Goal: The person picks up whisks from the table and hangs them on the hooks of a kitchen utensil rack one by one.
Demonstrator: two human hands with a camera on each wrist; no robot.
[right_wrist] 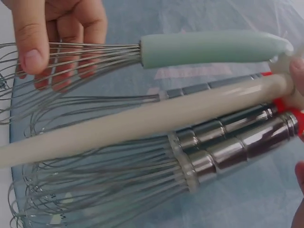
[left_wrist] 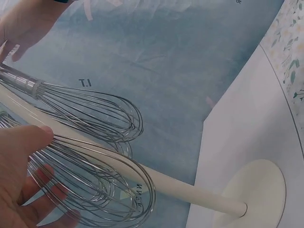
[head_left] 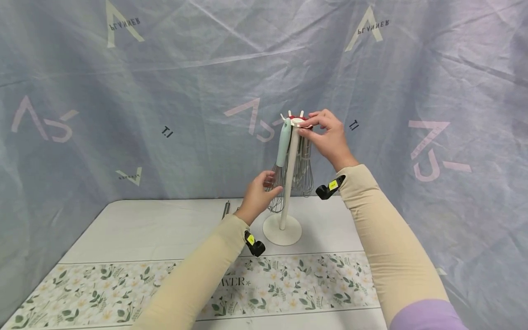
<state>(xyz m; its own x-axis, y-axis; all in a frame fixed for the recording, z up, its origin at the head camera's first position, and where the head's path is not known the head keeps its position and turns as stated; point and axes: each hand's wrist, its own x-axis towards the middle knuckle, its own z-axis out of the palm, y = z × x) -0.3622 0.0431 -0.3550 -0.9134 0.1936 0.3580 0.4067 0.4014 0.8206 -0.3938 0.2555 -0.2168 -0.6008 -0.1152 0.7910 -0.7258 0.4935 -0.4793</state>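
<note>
A cream stand (head_left: 292, 178) with a round base and a hooked top stands upright on the table. From it hangs a whisk with a pale green handle (right_wrist: 209, 49). Several metal-handled whisks (right_wrist: 247, 142) with red at their upper ends hang on the other side of the pole. My left hand (head_left: 259, 195) is around the green-handled whisk's wires, thumb in front and relaxed, spread fingers behind. Whether it bears any weight cannot be told. At the top of the stand, my right hand (head_left: 330, 136) pinches the holder's edge between thumb and fingers.
A slim dark metal object (head_left: 226, 209) lies behind my left forearm, partly hidden. A floral band (head_left: 103, 291) crosses the white table's front part. Grey-blue fabric (head_left: 198, 114) hangs behind the table.
</note>
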